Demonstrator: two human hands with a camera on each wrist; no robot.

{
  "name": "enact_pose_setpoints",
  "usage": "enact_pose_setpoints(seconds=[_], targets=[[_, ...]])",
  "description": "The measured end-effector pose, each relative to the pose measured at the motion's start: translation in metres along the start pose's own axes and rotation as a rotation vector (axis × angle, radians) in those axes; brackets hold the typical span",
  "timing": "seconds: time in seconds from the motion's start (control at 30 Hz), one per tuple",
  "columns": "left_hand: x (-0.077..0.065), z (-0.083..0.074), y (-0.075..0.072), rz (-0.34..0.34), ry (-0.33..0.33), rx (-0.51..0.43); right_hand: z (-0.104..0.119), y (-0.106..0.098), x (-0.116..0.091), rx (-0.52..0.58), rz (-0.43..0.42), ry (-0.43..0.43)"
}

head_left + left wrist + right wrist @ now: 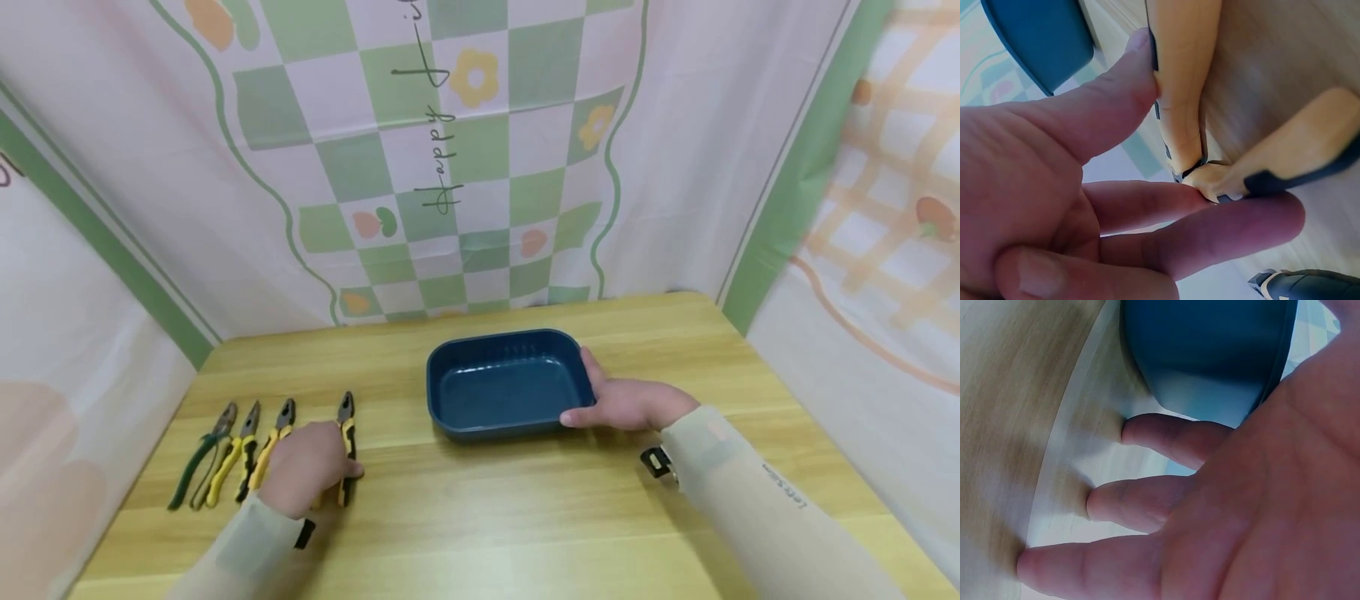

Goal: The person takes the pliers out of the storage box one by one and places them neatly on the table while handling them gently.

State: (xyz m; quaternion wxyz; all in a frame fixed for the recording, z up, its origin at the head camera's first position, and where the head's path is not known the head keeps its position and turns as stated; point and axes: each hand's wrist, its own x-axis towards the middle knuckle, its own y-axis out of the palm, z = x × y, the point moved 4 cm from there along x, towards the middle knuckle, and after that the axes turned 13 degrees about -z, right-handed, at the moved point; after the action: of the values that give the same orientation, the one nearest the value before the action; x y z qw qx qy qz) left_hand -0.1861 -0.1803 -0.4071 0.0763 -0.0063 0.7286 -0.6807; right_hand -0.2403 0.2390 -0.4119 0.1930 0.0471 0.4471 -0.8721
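In the head view my left hand [310, 467] is over a pair of pliers [347, 411] with yellow-and-black handles, lying on the table. The left wrist view shows my thumb against one spread handle [1185, 81] and my fingers against the other, pinching them. Part of these pliers is hidden under the hand in the head view. A dark blue rectangular basin [510, 432] stands right of centre. My right hand [630, 403] rests against its right side, thumb near the front corner. In the right wrist view, straight fingers [1129, 500] touch the table beside the basin.
Left of my left hand lie yellow-handled pliers [285, 417], yellow-and-black pliers [250, 423] and green-handled pliers [201, 458], side by side. The wooden table [480, 517] ends at a patterned curtain [480, 167] behind, with more fabric at both sides.
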Motion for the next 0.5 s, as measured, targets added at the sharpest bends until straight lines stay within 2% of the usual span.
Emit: enact_pose_setpoints(seconds=[0.33, 0.5], targets=[[0.0014, 0.0049, 0.004, -0.017, 0.01, -0.04, -0.0007, 0.0014, 0.0005, 0.01, -0.002, 0.02], [0.0012, 0.0049, 0.0039, -0.011, 0.01, -0.048, 0.0003, 0.0047, -0.0011, 0.06, -0.001, 0.026]])
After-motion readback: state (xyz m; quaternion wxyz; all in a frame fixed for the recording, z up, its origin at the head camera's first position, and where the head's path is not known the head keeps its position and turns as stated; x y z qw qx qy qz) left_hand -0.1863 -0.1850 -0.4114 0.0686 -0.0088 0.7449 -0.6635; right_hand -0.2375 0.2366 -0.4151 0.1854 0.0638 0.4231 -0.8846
